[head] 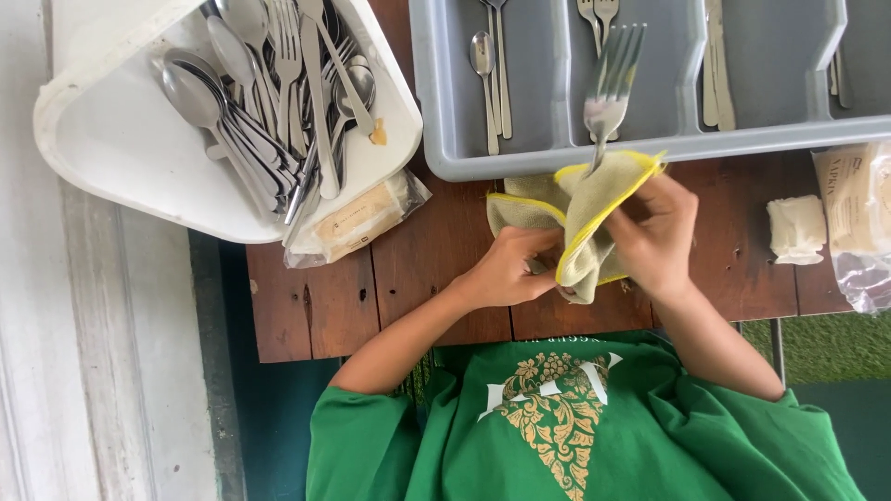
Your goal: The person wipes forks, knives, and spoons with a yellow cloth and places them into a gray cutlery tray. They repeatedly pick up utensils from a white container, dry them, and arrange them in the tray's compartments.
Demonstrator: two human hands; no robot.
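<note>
A steel fork (612, 79) points its tines away from me, over the front wall of a grey divided cutlery tray (557, 153). Its handle disappears into an olive cloth with yellow edging (583, 209). My right hand (655, 234) pinches the cloth around the handle from the right. From the left, my left hand (507, 271) grips the lower folds of the same cloth. Both hands hover above the brown wooden table (418, 269), close to my green shirt.
A white tub (121, 139) with several spoons, forks and knives (278, 83) sits tilted at the upper left, resting on a plastic-wrapped packet (357, 221). The grey tray holds a few sorted pieces. A white folded napkin (796, 228) and a plastic packet (858, 209) lie at the right.
</note>
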